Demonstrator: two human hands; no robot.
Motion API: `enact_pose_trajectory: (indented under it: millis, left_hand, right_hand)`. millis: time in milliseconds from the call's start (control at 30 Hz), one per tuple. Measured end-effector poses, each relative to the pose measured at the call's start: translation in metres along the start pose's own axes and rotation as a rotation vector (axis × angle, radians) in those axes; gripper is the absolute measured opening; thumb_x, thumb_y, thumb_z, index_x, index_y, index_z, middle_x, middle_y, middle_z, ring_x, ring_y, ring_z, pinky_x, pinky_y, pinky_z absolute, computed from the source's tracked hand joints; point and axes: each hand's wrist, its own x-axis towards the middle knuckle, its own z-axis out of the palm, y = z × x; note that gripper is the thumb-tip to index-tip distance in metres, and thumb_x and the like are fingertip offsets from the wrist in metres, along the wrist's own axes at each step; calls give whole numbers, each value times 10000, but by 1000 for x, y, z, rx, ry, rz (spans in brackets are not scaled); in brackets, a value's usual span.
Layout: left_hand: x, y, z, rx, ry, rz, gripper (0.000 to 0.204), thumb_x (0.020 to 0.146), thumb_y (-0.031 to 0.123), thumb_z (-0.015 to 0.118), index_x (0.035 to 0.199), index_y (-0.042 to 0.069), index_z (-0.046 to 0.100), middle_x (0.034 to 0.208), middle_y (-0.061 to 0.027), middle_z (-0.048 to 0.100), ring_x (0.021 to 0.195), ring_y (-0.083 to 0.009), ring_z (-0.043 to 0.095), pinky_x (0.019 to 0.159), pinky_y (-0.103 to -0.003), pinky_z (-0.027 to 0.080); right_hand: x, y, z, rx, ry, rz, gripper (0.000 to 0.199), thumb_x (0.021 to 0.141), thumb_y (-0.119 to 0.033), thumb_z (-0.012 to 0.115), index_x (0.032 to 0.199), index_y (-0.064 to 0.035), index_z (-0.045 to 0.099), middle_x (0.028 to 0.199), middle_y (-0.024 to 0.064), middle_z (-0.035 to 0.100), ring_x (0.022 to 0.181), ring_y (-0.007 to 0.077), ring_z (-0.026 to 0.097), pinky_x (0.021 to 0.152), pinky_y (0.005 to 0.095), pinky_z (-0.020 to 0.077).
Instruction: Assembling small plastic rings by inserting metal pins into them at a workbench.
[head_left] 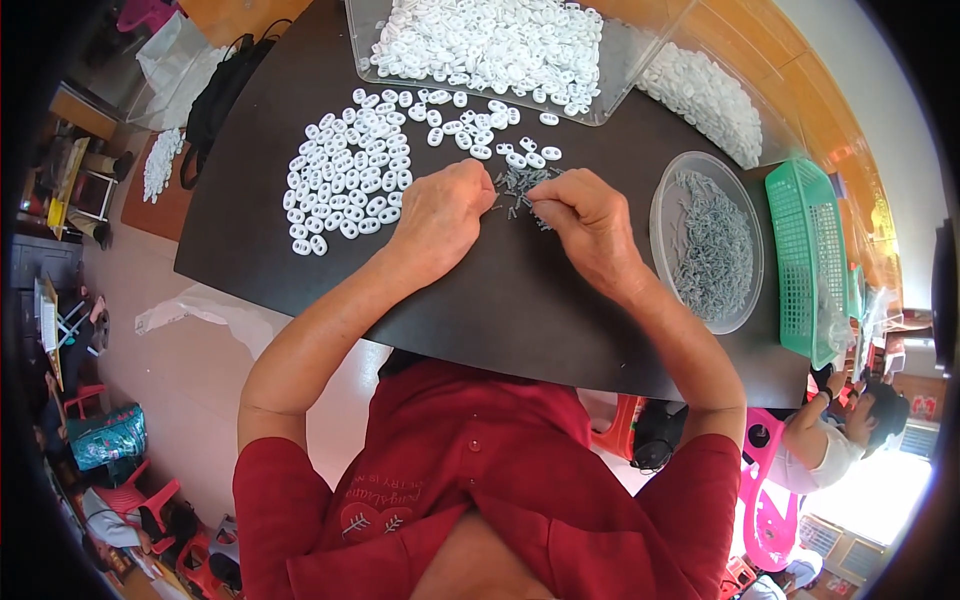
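Mid-assembly, by the look of it: left hand (440,215) and right hand (590,225) meeting at the centre of the frame, over a small heap of grey pins (520,185) on the dark table (480,300)

Left hand curled into a loose fist, fingers tucked under; probably pinching one white piece, though nothing of it showing, so contents cannot be told. Right hand likewise closed, thumb and forefinger pressed together at the edge of the grey heap, seemingly nipping a single pin; too small to confirm

Next move, judged from the layout: a fine alignment of pin to hole between the fingertips, then a drop onto the finished side. Calls for precision, not force

Counts:
- two hands at work, plus one other person (850,420) low at the right edge, seated apart
- one spread of white oval pieces (350,175) left of centre, flat on the table, far too many to count
- one clear tray (620,85) at the top, full of the same white pieces
- one more white pile (705,95) at upper right
- one round clear bowl (665,200) right of the hands, holding grey pins in the hundreds
- one green basket (805,250) beyond the bowl
- loose grey heap under the hands: a few dozen at a guess
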Motion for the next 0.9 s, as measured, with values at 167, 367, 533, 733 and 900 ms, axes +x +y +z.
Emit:
enact_pose_trajectory:
  millis: [167, 367, 533, 733, 900]
  left_hand:
    - [-2, 3, -5, -349, -169, -255, 140, 839, 143, 564, 816, 5, 570, 638, -65, 577, 557, -148, 538, 531, -287, 436]
    - [-8, 13, -10, -911, -351, -491, 201, 904, 187, 535, 796, 25, 583, 625, -17, 549, 470, -58, 453, 417, -193, 352]
    - [-1, 17, -8, -732, -280, -415, 185, 885, 156, 537, 801, 4, 601, 649, -50, 582, 517, -92, 510, 456, -232, 405]
    - [33, -2, -5, 20, 226, 222, 80, 769, 44, 586, 842, 32, 615, 763, -131, 607, 721, -294, 600, 617, -367, 461]
    - [66, 13, 16, 254, 272, 377, 76, 692, 2, 581, 724, 67, 606, 696, -93, 547, 719, -283, 560, 631, -403, 454]
  right_hand:
    - [4, -14, 15, 126, 71, 33, 99, 765, 22, 623, 856, -8, 649, 759, 75, 592, 701, 183, 563, 641, 284, 450]
    - [-7, -20, 11, 79, 52, -85, 99, 777, 14, 628, 874, -5, 632, 750, 69, 594, 662, 147, 555, 606, 266, 447]
    - [-18, -21, 3, 167, 37, 122, 43, 816, -26, 615, 848, 3, 618, 745, 27, 593, 672, 85, 534, 605, 225, 430]
    - [-23, -18, -21, 386, 133, 415, 96, 844, -63, 615, 880, 26, 610, 794, 22, 616, 719, 67, 543, 652, 202, 439]
    - [-29, -14, -30, 329, 142, 440, 109, 847, -66, 619, 896, 30, 610, 772, 28, 615, 730, 72, 554, 661, 205, 446]
